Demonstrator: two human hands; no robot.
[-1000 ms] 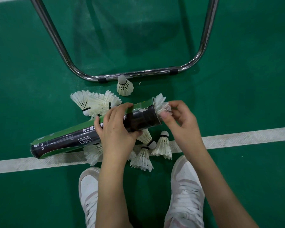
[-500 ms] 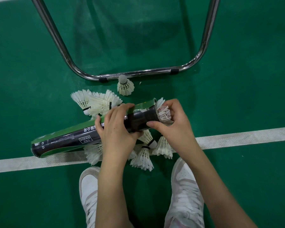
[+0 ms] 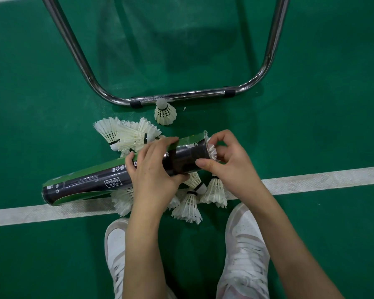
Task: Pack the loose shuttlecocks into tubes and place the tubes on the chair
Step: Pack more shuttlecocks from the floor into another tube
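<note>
While the left hand [image 3: 153, 175] grips the tube [image 3: 121, 173], the right hand [image 3: 227, 162] pinches its mouth; a skewed shuttlecock [image 3: 213, 151] could crush feathers.

A green court floor [image 3: 311, 126] crossed by a white line [image 3: 311, 180], under even light.

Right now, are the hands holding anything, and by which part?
The left hand grips the tube round its middle. The right hand holds the tube's open end, its fingers on the shuttlecock sticking out.
</note>
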